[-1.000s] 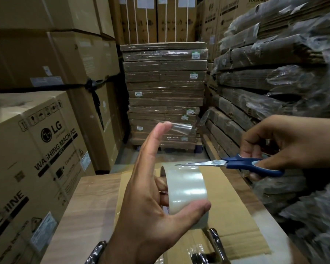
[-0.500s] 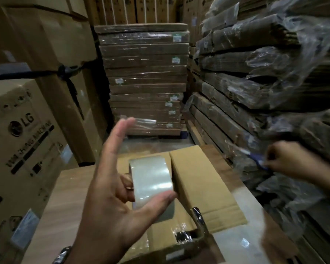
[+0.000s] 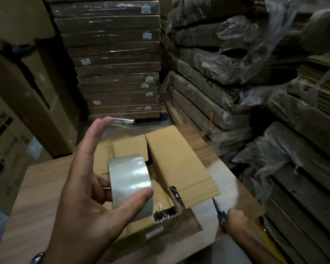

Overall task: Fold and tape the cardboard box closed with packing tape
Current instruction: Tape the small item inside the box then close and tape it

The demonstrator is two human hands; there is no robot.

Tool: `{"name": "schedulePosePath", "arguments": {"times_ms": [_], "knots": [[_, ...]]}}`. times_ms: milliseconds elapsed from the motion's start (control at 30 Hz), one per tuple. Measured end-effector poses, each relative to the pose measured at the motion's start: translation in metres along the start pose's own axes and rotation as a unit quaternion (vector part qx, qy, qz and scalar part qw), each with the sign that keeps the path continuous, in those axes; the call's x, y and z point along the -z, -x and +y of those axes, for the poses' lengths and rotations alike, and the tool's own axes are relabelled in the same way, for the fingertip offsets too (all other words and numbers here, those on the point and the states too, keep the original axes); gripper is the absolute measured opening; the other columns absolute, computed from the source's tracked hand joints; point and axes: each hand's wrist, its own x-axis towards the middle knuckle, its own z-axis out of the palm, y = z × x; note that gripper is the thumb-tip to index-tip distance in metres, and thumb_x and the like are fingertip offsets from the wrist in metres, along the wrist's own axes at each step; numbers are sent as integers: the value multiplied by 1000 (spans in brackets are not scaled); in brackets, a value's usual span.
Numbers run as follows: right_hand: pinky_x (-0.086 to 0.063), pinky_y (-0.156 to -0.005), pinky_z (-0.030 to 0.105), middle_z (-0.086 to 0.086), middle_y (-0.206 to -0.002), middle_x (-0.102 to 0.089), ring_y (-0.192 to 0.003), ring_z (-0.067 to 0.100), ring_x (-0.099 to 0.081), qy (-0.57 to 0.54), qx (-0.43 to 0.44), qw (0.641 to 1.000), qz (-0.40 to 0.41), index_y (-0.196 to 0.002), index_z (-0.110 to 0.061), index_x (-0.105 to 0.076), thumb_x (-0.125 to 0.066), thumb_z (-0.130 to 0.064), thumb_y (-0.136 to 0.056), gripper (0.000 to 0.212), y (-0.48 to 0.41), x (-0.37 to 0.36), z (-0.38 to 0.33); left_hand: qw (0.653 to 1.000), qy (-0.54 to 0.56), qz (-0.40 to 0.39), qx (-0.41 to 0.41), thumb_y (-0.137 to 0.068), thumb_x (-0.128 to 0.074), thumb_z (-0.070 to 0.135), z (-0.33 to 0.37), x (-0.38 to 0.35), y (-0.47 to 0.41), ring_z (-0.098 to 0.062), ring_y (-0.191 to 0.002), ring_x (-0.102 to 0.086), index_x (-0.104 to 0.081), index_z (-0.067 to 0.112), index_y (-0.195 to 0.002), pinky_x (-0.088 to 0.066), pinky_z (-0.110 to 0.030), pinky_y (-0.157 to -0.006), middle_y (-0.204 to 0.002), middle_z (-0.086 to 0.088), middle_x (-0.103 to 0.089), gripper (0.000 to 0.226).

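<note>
My left hand (image 3: pixel 84 191) holds a roll of clear packing tape (image 3: pixel 131 185) between thumb and curled fingers, above the box. A short cut strip of tape (image 3: pixel 122 123) sticks to the tip of its raised index finger. The brown cardboard box (image 3: pixel 177 162) lies on the wooden table below, its flaps folded over with a gap between them and a plastic-wrapped item showing at the near corner. My right hand (image 3: pixel 235 219) is low at the box's right, gripping blue-handled scissors (image 3: pixel 220 211) on the table.
The wooden table (image 3: pixel 38 187) carries the box. Wrapped stacks of flat cardboard (image 3: pixel 112 60) rise behind, and more plastic-covered stacks (image 3: pixel 255 73) crowd the right side. Large appliance cartons (image 3: pixel 11 103) stand on the left.
My right hand has come down from the stacks on the right to the table beside the box, with the scissors. The left hand keeps the roll and the strip.
</note>
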Motion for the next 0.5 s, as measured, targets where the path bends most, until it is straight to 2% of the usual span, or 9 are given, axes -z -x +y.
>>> {"name": "schedulePosePath", "arguments": {"times_ms": [100, 167, 233, 300, 367, 433, 500], "knots": [[-50, -82, 26, 4, -110, -68, -104, 20, -65, 10, 32, 999, 21, -107, -13, -64, -50, -33, -96, 27, -1, -7, -11, 1000, 4, 22, -1, -55, -80, 40, -4, -1, 1, -35, -54, -59, -26, 48, -146, -56, -37, -49, -106, 48, -51, 106], [-51, -79, 27, 4, -106, -70, -101, 20, -66, 11, 44, 999, 22, -101, -13, -65, -49, -34, -96, 27, 0, -9, -17, 1000, 2, 24, 0, -56, -79, 40, -5, 0, 2, -36, -53, -57, -26, 46, -147, -56, -37, -49, -106, 47, -51, 106], [-50, -73, 28, 5, -103, -70, -99, 22, -67, 15, 54, 998, 16, -80, -15, -59, -51, -34, -94, 25, 0, -11, -20, 1000, 10, 27, -2, -57, -80, 38, -6, 1, 2, -37, -55, -58, -27, 43, -148, -56, -39, -49, -113, 45, -51, 106], [-45, -67, 27, 7, -103, -70, -98, 23, -67, 11, 53, 999, 9, -62, -18, -37, -53, -37, -92, 40, 1, -11, -21, 999, 22, 30, -5, -58, -81, 34, -8, -1, 3, -36, -57, -61, -27, 40, -148, -57, -39, -49, -126, 39, -50, 106], [-48, -71, 29, 7, -105, -70, -101, 24, -66, -17, 61, 998, 18, -61, -19, -32, -58, -41, -89, 44, 7, -6, -18, 999, 30, 27, -7, -58, -87, 25, -9, -3, 2, -23, -57, -63, -27, 39, -148, -57, -31, -50, -124, 40, -52, 109], [-49, -76, 25, 3, -103, -70, -103, 19, -65, -38, 71, 997, 21, -66, -18, -39, -62, -47, -86, 42, 28, 18, -19, 999, 35, 25, -3, -58, -87, 12, -10, -5, 3, -2, -47, -56, -27, 37, -146, -50, -13, -47, -109, 48, -53, 109], [-47, -69, 20, -4, -77, -72, -86, 8, -68, -114, 100, 988, 31, -63, -16, -56, -67, -47, -83, 38, 57, 52, -26, 999, 43, 33, -3, -58, -87, 6, -14, -8, 4, 5, -45, -52, -26, 34, -144, -45, -7, -46, -116, 47, -51, 109]]}}
